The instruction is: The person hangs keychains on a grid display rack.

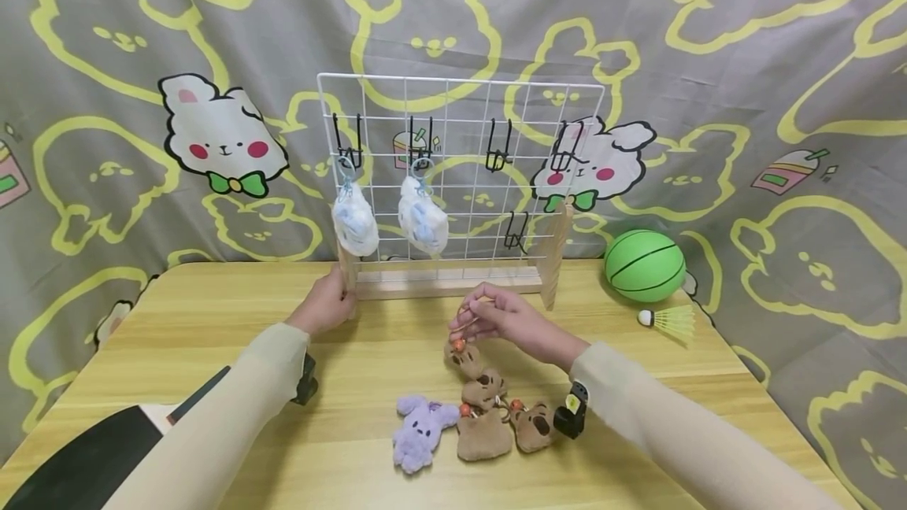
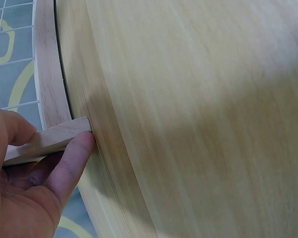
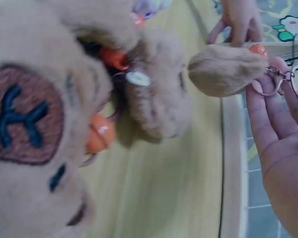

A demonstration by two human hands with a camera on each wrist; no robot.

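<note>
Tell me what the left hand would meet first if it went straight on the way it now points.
The wooden side piece, which the left hand grips, so contact is immediate. Past it, the wooden base bar is probably next, though depth is hard to judge.

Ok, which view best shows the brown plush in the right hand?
Right wrist: the brown plush and its orange bead appear larger, beside the right hand. The head view shows them small, below that hand; the left wrist view, not at all.
</note>
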